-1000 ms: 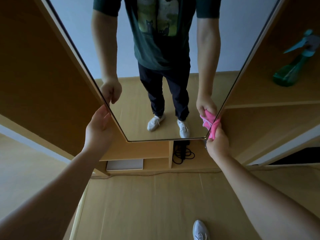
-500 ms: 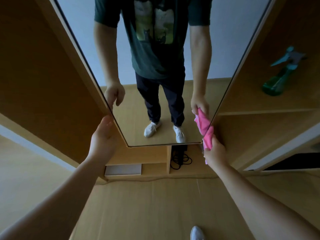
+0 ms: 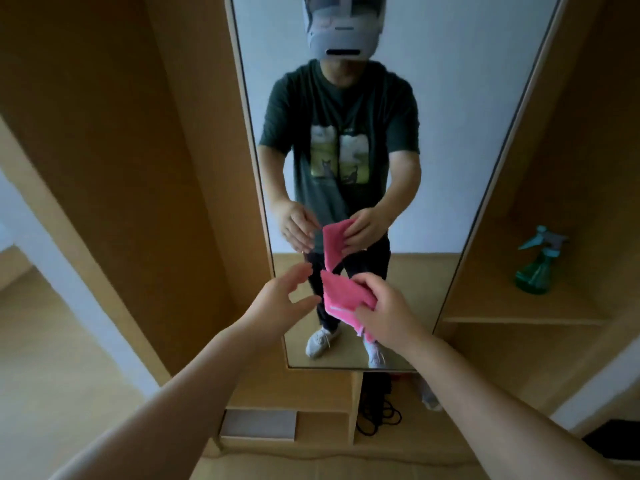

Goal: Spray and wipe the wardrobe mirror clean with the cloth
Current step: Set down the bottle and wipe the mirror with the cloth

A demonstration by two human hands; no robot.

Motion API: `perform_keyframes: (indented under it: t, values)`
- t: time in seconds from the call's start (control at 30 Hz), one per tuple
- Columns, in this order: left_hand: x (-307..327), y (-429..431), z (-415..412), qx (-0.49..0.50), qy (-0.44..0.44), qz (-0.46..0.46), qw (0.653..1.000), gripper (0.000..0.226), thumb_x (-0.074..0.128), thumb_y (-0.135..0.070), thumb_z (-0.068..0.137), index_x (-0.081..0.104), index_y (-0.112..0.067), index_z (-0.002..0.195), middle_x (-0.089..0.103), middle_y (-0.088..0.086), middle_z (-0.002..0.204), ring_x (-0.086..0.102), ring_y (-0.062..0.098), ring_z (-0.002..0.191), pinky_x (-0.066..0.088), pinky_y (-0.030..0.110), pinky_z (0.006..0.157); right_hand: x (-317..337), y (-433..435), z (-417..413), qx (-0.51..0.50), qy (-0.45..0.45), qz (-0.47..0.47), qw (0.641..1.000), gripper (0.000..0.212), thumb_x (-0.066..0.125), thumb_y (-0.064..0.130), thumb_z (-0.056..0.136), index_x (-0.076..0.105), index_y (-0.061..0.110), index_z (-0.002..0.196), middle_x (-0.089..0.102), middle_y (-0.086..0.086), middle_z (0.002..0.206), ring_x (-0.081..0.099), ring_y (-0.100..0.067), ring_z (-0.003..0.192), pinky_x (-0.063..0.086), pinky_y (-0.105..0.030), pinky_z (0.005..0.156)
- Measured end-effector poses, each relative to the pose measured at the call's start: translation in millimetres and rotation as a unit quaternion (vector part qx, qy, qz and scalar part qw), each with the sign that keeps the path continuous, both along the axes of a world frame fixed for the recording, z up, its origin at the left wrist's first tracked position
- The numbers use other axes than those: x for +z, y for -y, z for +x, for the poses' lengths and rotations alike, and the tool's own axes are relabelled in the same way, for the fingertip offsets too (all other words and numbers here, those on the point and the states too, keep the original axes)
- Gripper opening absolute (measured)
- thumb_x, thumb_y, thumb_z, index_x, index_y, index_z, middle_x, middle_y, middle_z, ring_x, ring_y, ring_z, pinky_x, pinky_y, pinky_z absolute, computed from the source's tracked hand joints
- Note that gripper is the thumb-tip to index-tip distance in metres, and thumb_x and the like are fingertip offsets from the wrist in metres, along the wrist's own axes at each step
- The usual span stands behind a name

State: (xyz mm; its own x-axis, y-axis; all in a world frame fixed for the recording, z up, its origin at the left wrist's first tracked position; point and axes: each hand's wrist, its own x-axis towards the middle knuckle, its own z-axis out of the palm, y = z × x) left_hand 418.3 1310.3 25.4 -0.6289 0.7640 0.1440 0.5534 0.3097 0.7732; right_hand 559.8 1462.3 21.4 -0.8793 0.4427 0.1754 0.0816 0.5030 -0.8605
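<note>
Pink cloth (image 3: 341,296) hangs folded in the right hand (image 3: 388,311), pinched between thumb and fingers in front of the lower half of the wardrobe mirror (image 3: 450,140), clear of the glass as far as the blur allows. Its long axis runs from upper left down to lower right, with the free upper end pointing toward the left hand (image 3: 280,299). That hand is open, fingers spread and empty, just beside the cloth's free end and nearer to it than to anything else, so a two-handed refold or handover looks likely. The spray bottle (image 3: 535,268) stands upright on the wardrobe shelf (image 3: 519,318) to the right of the mirror, well apart from both hands. The cloth's lower end is hidden behind the right wrist, and any streaks on the glass are too faint to make out.
</note>
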Motion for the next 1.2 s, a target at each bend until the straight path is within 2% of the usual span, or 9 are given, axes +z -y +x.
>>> perform_keyframes:
  t: [0.07, 0.17, 0.3, 0.47, 0.57, 0.77, 0.93, 1.03, 1.2]
  values:
    - [25.8, 5.6, -3.4, -0.013, 0.027, 0.027, 0.999, 0.062, 0.076, -0.029, 0.080, 0.046, -0.031, 0.134, 0.059, -0.011, 0.126, 0.055, 0.006, 0.117, 0.044, 0.028, 0.102, 29.8, 12.9, -10.6, 0.032, -0.029, 0.016, 0.999, 0.022, 0.059, 0.000, 0.086, 0.058, 0.013, 0.104, 0.063, -0.004, 0.076, 0.056, -0.010, 0.041, 0.045, -0.022, 0.041]
    - [59.0, 17.5, -6.8, -0.004, 0.061, 0.050, 0.997, 0.056, 0.082, -0.031, 0.074, 0.052, -0.028, 0.121, 0.067, -0.003, 0.106, 0.067, 0.011, 0.095, 0.057, 0.032, 0.085, 65.2, 30.1, -25.4, 0.058, -0.060, 0.039, 0.996, 0.024, 0.059, -0.004, 0.084, 0.060, 0.009, 0.104, 0.063, 0.000, 0.079, 0.060, -0.003, 0.053, 0.045, -0.012, 0.049]
    - [93.8, 34.7, -7.6, 0.030, 0.033, 0.088, 0.995, 0.019, 0.073, -0.022, 0.083, 0.064, -0.014, 0.098, 0.073, 0.004, 0.087, 0.071, 0.013, 0.076, 0.061, 0.035, 0.072, 97.4, 39.6, -39.1, 0.077, -0.091, 0.073, 0.990, 0.024, 0.065, 0.005, 0.083, 0.061, 0.015, 0.105, 0.063, 0.006, 0.087, 0.063, -0.001, 0.075, 0.051, -0.016, 0.065]
    - [142.6, 48.7, -10.8, 0.086, 0.031, 0.167, 0.982, 0.013, 0.067, -0.018, 0.087, 0.064, -0.011, 0.097, 0.072, 0.006, 0.086, 0.072, 0.016, 0.074, 0.061, 0.034, 0.066, 141.6, 29.1, -50.3, 0.052, -0.152, 0.092, 0.983, 0.030, 0.075, 0.024, 0.082, 0.063, 0.018, 0.109, 0.068, 0.008, 0.096, 0.065, -0.004, 0.090, 0.054, -0.021, 0.080]
    - [170.0, 53.2, -10.3, 0.122, 0.029, 0.240, 0.962, 0.010, 0.061, -0.014, 0.091, 0.059, -0.010, 0.100, 0.070, 0.009, 0.088, 0.072, 0.022, 0.073, 0.061, 0.039, 0.064, 173.7, 28.9, -56.3, 0.035, -0.209, 0.137, 0.968, 0.029, 0.074, 0.017, 0.083, 0.064, 0.018, 0.111, 0.067, 0.011, 0.094, 0.065, 0.001, 0.088, 0.052, -0.012, 0.077]
    - [228.3, 55.3, -11.4, 0.214, -0.017, 0.323, 0.922, 0.016, 0.053, -0.008, 0.094, 0.054, -0.021, 0.104, 0.065, 0.009, 0.102, 0.067, 0.026, 0.092, 0.059, 0.046, 0.077, 238.3, 24.8, -57.2, 0.055, -0.305, 0.211, 0.927, 0.017, 0.066, 0.013, 0.088, 0.069, 0.014, 0.105, 0.065, 0.015, 0.083, 0.065, -0.002, 0.081, 0.054, -0.017, 0.079]
    - [289.1, 53.6, -12.0, 0.279, -0.035, 0.370, 0.886, 0.020, 0.044, -0.007, 0.095, 0.060, -0.013, 0.105, 0.067, 0.011, 0.079, 0.067, 0.025, 0.061, 0.057, 0.037, 0.053, 275.0, 8.5, -52.4, 0.092, -0.351, 0.235, 0.902, 0.013, 0.064, 0.013, 0.089, 0.070, 0.014, 0.101, 0.063, 0.018, 0.080, 0.060, 0.005, 0.088, 0.047, -0.005, 0.073]
    - [326.5, 43.3, -20.7, 0.326, -0.038, 0.384, 0.863, 0.025, 0.041, -0.008, 0.095, 0.065, -0.016, 0.101, 0.068, 0.011, 0.086, 0.064, 0.017, 0.054, 0.046, 0.024, 0.040, 289.6, -2.2, -51.1, 0.113, -0.361, 0.245, 0.893, 0.012, 0.063, 0.014, 0.090, 0.071, 0.016, 0.099, 0.065, 0.018, 0.078, 0.062, 0.003, 0.078, 0.045, -0.008, 0.066]
    - [393.6, 15.7, -48.4, 0.354, 0.005, 0.405, 0.843, 0.015, 0.043, -0.015, 0.096, 0.057, -0.010, 0.097, 0.061, 0.004, 0.071, 0.059, 0.015, 0.053, 0.046, 0.027, 0.046, 307.5, -10.2, -50.2, 0.129, -0.373, 0.259, 0.881, 0.012, 0.063, 0.014, 0.090, 0.070, 0.021, 0.097, 0.060, 0.021, 0.071, 0.061, 0.007, 0.072, 0.044, -0.006, 0.058]
